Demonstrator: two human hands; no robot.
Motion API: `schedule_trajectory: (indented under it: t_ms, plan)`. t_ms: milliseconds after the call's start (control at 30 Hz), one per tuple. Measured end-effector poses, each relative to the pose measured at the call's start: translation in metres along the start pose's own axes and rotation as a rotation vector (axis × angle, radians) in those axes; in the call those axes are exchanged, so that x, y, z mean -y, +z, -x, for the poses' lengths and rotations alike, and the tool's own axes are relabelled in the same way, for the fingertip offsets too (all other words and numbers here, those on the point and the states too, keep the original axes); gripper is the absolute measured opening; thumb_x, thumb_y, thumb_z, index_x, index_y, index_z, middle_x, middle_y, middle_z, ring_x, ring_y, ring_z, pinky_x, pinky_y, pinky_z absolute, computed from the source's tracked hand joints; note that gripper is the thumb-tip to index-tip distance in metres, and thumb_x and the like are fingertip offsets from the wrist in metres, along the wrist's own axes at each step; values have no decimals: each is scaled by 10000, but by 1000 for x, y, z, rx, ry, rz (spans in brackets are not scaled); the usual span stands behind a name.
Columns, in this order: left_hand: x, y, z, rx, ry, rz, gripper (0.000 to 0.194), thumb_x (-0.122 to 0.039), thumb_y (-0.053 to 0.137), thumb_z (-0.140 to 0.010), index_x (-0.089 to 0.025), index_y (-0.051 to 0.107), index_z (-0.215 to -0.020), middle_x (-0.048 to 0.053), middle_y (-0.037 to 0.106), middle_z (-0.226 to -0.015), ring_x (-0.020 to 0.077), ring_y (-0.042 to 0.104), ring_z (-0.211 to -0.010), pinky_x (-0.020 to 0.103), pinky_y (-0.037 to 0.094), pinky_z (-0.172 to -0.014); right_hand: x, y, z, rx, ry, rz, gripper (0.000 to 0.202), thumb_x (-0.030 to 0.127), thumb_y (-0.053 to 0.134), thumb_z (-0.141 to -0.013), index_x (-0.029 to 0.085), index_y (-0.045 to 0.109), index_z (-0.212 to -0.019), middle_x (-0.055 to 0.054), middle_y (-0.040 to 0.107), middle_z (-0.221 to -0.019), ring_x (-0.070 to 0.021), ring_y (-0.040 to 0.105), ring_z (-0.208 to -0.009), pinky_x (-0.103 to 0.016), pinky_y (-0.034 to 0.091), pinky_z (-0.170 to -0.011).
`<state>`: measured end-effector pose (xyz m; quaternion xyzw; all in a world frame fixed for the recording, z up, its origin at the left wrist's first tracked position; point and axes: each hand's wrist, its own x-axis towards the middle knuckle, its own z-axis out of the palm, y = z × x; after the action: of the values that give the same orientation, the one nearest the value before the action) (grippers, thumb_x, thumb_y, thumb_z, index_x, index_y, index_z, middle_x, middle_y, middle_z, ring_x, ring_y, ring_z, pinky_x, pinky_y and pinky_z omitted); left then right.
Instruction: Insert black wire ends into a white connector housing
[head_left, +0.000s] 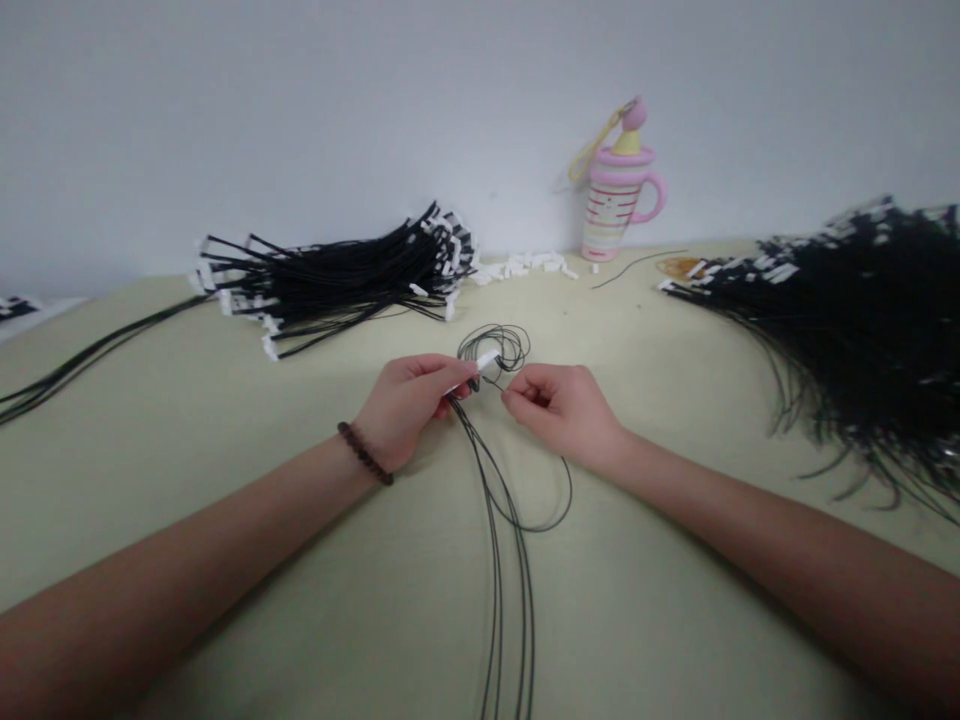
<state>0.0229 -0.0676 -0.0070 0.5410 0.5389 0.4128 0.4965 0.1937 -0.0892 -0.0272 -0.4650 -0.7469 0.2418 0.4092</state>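
My left hand (pixel 411 402), with a dark beaded bracelet (pixel 364 455) at the wrist, is closed around a white connector (pixel 487 358) and the thin black wires by it. Loops of the wires (pixel 523 350) curl just beyond the fingertips. Several long wire ends (pixel 492 520) trail from under this hand toward the near side of the table. Just to the right, my right hand (pixel 564 408) pinches one thin black wire (pixel 493 384) close to the connector. A loose curve of wire (pixel 568 500) hangs below this hand. The fingers partly hide the connector.
A bundle of black cables with white connectors (pixel 337 270) lies at the back left, beside scattered small white connectors (pixel 525 264). A pink-and-white cup (pixel 609 205) stands against the wall. At right lies a large blurred pile of black wires (pixel 862 320) on the pale table (pixel 300 620).
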Motion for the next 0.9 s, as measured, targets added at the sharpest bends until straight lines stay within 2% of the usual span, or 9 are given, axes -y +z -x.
schedule_trajectory:
  t_ms: [600, 900]
  plan:
    - [2, -1, -1, -7, 16, -22, 209, -354, 694, -650, -146, 690, -676, 12, 591, -605, 74, 461, -515, 189, 306, -431, -1, 1, 0, -15, -25, 33, 124, 150, 541, -728, 136, 573, -609, 57, 481, -503, -36, 394, -460, -163, 298, -508]
    - [0, 5, 7, -8, 103, -155, 234, -378, 656, -683, -145, 682, -685, 10, 603, -604, 96, 473, -537, 215, 313, -479, 2, 0, 1, 28, -99, 101, 131, 148, 520, -752, 138, 549, -625, 52, 475, -530, -42, 395, -486, -177, 262, -511]
